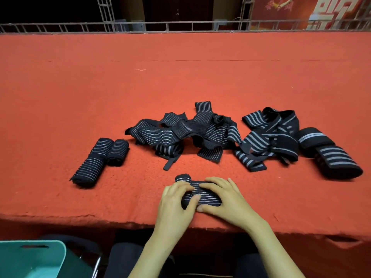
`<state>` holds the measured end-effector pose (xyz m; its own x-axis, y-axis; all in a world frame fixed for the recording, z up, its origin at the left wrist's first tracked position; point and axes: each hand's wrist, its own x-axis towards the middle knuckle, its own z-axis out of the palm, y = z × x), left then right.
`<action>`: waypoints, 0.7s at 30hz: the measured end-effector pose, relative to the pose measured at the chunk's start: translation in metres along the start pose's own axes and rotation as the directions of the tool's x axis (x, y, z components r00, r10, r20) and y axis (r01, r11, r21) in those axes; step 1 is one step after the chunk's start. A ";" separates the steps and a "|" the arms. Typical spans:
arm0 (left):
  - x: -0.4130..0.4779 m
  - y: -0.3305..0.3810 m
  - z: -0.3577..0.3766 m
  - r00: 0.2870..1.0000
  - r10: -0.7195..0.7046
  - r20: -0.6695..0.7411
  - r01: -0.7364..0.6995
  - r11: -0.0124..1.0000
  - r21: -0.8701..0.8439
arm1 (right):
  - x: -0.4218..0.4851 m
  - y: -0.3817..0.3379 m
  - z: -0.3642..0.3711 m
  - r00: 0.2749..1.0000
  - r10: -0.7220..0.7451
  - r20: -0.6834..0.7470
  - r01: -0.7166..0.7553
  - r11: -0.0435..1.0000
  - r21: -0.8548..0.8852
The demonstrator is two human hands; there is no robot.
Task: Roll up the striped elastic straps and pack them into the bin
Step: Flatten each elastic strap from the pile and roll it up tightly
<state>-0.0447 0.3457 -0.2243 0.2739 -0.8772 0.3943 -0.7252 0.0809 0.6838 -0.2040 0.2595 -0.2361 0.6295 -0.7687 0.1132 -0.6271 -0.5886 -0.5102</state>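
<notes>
While curled, both grips round strap

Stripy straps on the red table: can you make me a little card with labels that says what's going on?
surface: red cloth
in hands: strap, gripped by left hand and right hand
done: rolls at left, rolls at right
still to roll: loose pile, middle
container: teal bin, lower left, below the table edge

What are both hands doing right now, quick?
Left hand: closed, gripping the rolled strap.
Right hand: closed, gripping the same rolled strap.
</notes>
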 end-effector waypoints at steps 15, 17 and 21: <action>0.010 -0.003 -0.005 0.923 -0.365 0.121 0.381 0.911 -0.156 | -0.007 0.007 0.004 0.997 -0.002 -0.083 0.003 1.000 0.015; 0.011 0.003 -0.002 0.937 -0.336 0.100 0.346 0.932 -0.107 | -0.007 0.007 0.004 0.997 -0.003 -0.083 0.005 1.000 0.021; 0.011 0.013 0.005 0.971 -0.229 0.074 0.230 0.973 -0.005 | -0.008 0.008 0.002 0.998 -0.001 -0.061 0.003 0.999 0.036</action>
<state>-0.0548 0.3346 -0.2140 0.3847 -0.9052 0.1806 -0.6395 -0.1202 0.7594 -0.2129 0.2612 -0.2427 0.6006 -0.7822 0.1655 -0.6086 -0.5815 -0.5398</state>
